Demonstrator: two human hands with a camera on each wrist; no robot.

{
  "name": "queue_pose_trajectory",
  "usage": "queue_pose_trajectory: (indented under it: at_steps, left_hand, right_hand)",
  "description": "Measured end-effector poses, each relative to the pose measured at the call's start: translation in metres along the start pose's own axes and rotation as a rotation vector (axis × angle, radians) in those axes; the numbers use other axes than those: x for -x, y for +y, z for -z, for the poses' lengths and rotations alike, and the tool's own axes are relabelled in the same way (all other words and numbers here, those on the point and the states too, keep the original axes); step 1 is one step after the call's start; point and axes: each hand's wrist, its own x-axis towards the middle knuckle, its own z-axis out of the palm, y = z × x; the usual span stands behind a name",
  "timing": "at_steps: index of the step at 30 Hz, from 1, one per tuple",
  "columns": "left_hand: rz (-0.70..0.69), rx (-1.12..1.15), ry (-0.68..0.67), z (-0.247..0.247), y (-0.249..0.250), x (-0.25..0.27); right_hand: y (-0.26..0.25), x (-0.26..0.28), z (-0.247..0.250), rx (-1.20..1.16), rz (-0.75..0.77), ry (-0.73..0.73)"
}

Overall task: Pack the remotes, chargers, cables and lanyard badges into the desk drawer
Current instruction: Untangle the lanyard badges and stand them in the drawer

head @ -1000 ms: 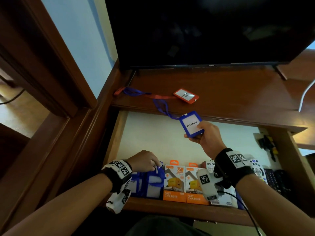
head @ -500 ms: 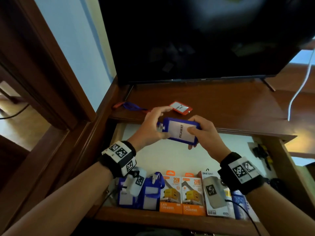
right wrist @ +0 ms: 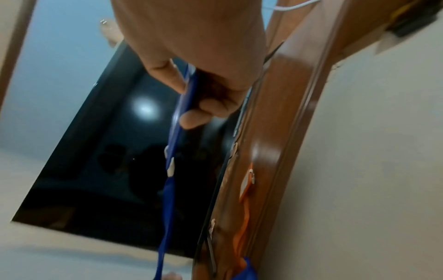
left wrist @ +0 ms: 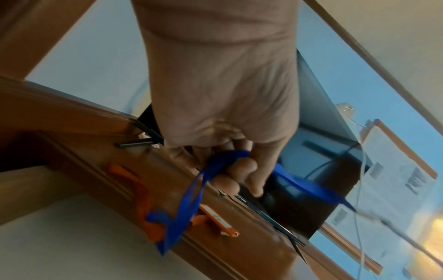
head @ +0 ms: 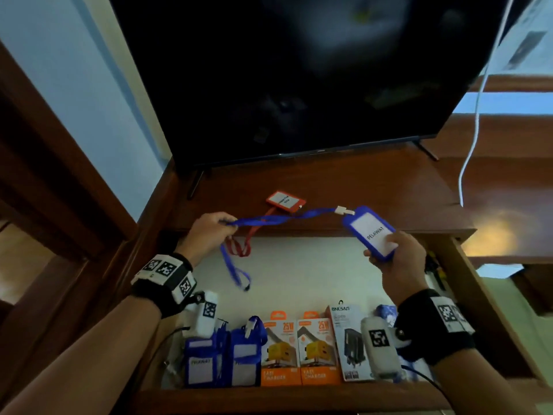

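My right hand [head: 389,256] pinches a blue badge holder [head: 369,230] [right wrist: 184,106] marked PELAWAT above the open drawer [head: 299,283]. Its blue lanyard strap [head: 281,218] [left wrist: 215,166] stretches left to my left hand [head: 209,232], whose curled fingers [left wrist: 239,170] grip it; the loose end hangs into the drawer. A red-orange badge [head: 285,200] [left wrist: 215,219] lies on the desk top, its strap [head: 239,248] drooping over the desk edge. Two blue badges [head: 221,359], two orange charger boxes [head: 299,351] and a white charger box [head: 348,339] line the drawer's front.
A dark TV screen [head: 299,70] stands at the back of the wooden desk top [head: 374,181]. A white cable [head: 472,139] hangs at the right. Dark items [head: 434,271] sit at the drawer's right side. A wooden door frame [head: 59,175] stands to the left.
My hands have moved apart: the left slid off the badge and along the strap to the left, the right carried the badge right, pulling the blue lanyard taut between them.
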Motion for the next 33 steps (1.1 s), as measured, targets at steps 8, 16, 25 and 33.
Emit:
queue_pose_trajectory:
  at_steps: [8,16,25,33]
  left_hand:
    - [-0.035,0.259,-0.032,-0.032,0.047,0.038]
    - [0.181,0.458,-0.269,-0.078,0.090,0.075]
    - [0.036,0.422,-0.246,-0.089,0.080,0.095]
    - [-0.041,0.519,-0.353,-0.086,0.079,0.107]
  right_hand:
    - [0.015,0.022,-0.006,-0.035,-0.046,-0.130]
    - [0.035,0.048,-0.013,0.242,-0.065,-0.450]
    - [0.038,0.045,-0.010,0.298,0.045,-0.473]
    - [0.041,0.059,-0.012,0.168,-0.253,-0.697]
